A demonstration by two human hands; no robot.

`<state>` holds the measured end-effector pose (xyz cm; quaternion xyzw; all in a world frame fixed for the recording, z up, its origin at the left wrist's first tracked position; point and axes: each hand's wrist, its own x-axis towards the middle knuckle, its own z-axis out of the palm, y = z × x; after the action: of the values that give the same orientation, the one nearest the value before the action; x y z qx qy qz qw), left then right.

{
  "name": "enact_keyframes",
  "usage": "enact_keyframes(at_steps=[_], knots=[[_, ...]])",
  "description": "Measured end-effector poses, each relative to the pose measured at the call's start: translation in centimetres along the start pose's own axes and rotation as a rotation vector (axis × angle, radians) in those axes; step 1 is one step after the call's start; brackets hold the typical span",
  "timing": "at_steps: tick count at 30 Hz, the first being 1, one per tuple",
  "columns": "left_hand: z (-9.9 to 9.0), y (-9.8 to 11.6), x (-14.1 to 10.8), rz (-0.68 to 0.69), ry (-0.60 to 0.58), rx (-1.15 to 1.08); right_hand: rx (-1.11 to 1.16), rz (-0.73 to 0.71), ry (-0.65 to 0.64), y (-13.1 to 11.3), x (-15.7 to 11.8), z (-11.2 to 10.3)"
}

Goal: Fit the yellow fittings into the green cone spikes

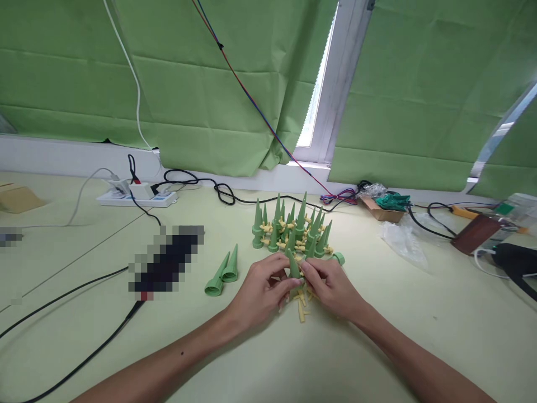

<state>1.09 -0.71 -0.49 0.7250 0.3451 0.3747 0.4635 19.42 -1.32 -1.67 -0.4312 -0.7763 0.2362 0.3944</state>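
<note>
Holding a green cone (292,265) with the left hand (265,284), closed on its lower part between thumb and fingers, with the narrow tip pointing up. Working right up against the cone with the right hand (330,281), thumb and fingers bent close together, beside a bit of yellow. Cannot tell for sure whether gripping a yellow piece or the cone's side there, with much hidden behind the fingers. Just below the grip, on the near side, loose yellow pipe pieces (301,311) on the pale table (377,358), partly covered by the hands. Just beyond the grip, a crowded group of upright green cones (277,210) with small yellow joints (265,228) sticking out between them. Just past the right hand, a short green cap (339,258). Left of the grip, near the left hand, two more cones (217,281) side by side, with open bases toward the near side. Farther left, a blurred-out dark object (170,260), with a black cable (98,348) running toward the near edge. Well apart to the right and beyond the grip, a small cardboard box (384,214) with a crumpled clear bag (405,246) near it.
</note>
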Motion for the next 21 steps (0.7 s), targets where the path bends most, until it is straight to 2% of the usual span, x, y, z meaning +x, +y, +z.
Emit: enact_keyframes(at_steps=[9, 13, 16, 21], knots=[[-0.64, 0.30, 0.56, -0.215, -0.190, -0.279, -0.039, -0.049, -0.045, 0.22, -0.13, -0.28], [-0.91, 0.52, 0.52, -0.306, -0.224, -0.379, -0.037, -0.097, -0.068, 0.19, -0.17, -0.42], [-0.89, 0.60, 0.53, -0.307, -0.222, -0.365, -0.041, -0.101, -0.063, 0.15, -0.17, -0.38], [-0.55, 0.29, 0.36, -0.204, -0.196, -0.212, -0.062, -0.063, -0.038, 0.15, -0.13, -0.08]])
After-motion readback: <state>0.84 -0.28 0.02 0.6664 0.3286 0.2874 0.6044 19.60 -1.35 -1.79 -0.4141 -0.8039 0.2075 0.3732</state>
